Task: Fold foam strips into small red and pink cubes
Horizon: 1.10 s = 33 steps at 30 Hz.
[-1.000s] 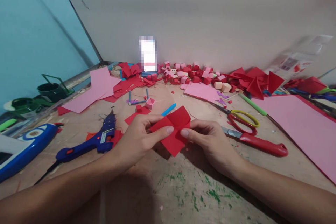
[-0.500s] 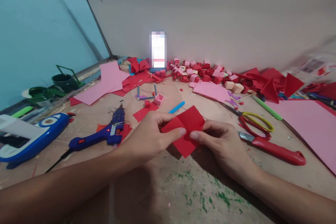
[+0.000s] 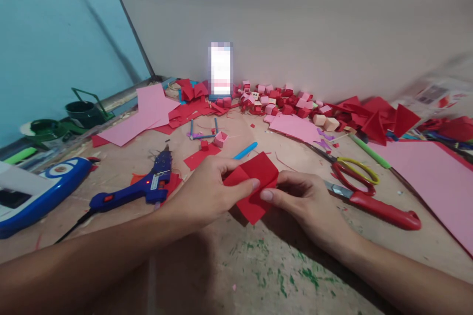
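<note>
A red piece of paper (image 3: 260,168) with fold creases is held just above the table, between both hands. My left hand (image 3: 214,189) pinches its left side, thumb on top and fingers hidden behind. On the right edge, my right hand (image 3: 301,197) grips the paper with thumb in front and the fingers curled behind, and that edge is bent up. Just beyond the paper lies a blue stick (image 3: 246,150). Left of my left hand is a blue glue gun (image 3: 155,182) with a lit red light.
Scissors (image 3: 356,174) and a red-handled cutter (image 3: 384,209) lie at the right, near pink sheets (image 3: 432,172). Several small paper cubes (image 3: 273,101) are heaped along the wall beside a lit phone (image 3: 220,69). A blue-and-white tape dispenser (image 3: 48,187) stands at far left.
The red paper's right side has been bent upward and inward between my fingers. My right hand has shifted slightly left; the whole view has drifted a little.
</note>
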Motion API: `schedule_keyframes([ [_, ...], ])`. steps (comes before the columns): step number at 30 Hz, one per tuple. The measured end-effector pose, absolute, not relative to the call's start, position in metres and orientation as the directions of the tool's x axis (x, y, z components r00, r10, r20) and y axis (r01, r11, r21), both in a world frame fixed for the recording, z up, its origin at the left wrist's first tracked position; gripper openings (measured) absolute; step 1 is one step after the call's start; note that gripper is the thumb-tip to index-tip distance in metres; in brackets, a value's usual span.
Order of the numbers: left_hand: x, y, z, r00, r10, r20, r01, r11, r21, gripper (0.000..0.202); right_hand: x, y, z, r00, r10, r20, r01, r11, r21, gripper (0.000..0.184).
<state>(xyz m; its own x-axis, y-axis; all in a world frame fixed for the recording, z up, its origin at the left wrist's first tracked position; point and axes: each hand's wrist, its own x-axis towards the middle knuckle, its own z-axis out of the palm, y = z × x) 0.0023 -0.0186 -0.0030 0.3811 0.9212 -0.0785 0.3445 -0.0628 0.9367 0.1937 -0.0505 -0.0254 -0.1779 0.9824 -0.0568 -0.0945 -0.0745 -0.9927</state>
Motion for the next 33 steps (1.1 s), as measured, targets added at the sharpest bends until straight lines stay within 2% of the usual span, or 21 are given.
schedule_keyframes([
  [6, 0.0022, -0.0149, -0.0029, 0.330, 0.940, -0.083, 0.301, -0.022, 0.953, 0.025, 0.1941, -0.0497, -0.0281, -0.220, 0.974, -0.054, -0.281, -0.117, -0.953, 0.022],
  [13, 0.0016, -0.0174, -0.0021, 0.398, 0.914, -0.081, 0.169, 0.013, 0.986, 0.032, 0.1957, -0.0481, -0.0292, -0.159, 0.981, -0.112, -0.127, -0.133, -0.983, 0.032],
  [19, 0.0022, -0.0188, 0.0024, 0.417, 0.904, -0.099, 0.148, 0.040, 0.988, 0.029, 0.1944, -0.0483, -0.0277, -0.100, 0.987, -0.123, -0.119, -0.135, -0.984, 0.029],
  [23, 0.0024, -0.0191, 0.0035, 0.418, 0.905, -0.076, 0.181, -0.001, 0.983, 0.027, 0.1943, -0.0483, -0.0264, -0.088, 0.990, -0.112, -0.081, -0.119, -0.990, 0.027],
  [28, 0.0039, -0.0181, 0.0014, 0.389, 0.920, -0.042, 0.324, -0.094, 0.941, 0.028, 0.1931, -0.0483, -0.0234, -0.066, 0.992, -0.105, -0.021, -0.106, -0.994, 0.026],
  [33, 0.0036, -0.0176, -0.0003, 0.382, 0.922, -0.066, 0.380, -0.092, 0.920, 0.027, 0.1919, -0.0487, -0.0235, -0.080, 0.994, -0.068, -0.078, -0.074, -0.994, 0.020],
])
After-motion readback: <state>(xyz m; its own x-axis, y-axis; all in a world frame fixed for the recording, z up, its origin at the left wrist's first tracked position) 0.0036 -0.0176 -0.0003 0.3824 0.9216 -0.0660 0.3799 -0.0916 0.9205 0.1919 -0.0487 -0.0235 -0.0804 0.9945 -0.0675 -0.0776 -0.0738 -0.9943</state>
